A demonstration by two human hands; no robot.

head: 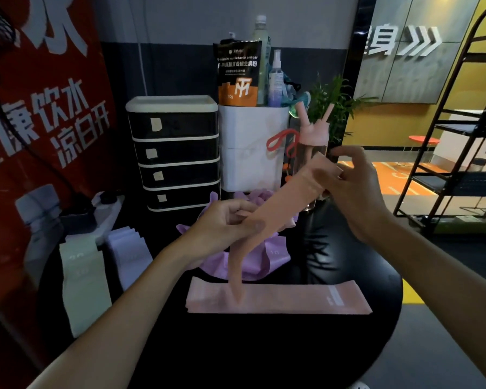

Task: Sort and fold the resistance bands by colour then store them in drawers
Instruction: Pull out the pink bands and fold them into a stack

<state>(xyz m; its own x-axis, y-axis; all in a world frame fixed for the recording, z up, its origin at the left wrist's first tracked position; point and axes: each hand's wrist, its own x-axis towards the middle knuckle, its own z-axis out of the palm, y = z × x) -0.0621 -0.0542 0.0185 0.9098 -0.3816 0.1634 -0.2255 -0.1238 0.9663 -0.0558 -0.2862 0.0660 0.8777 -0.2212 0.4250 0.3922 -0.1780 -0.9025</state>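
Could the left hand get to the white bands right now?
Probably, once freed: the left hand grips the peach band, but the white bands lie close on its side with nothing between.

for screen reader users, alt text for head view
The left hand and right hand hold a peach band above pink bands stacked on a black table. A purple pile, cream stack, lavender stack and closed drawer unit are nearby.

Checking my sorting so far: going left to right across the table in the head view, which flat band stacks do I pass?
Cream stack, pale lilac stack, pink stack. The purple heap overlaps the pink stack sideways, so it is left out.
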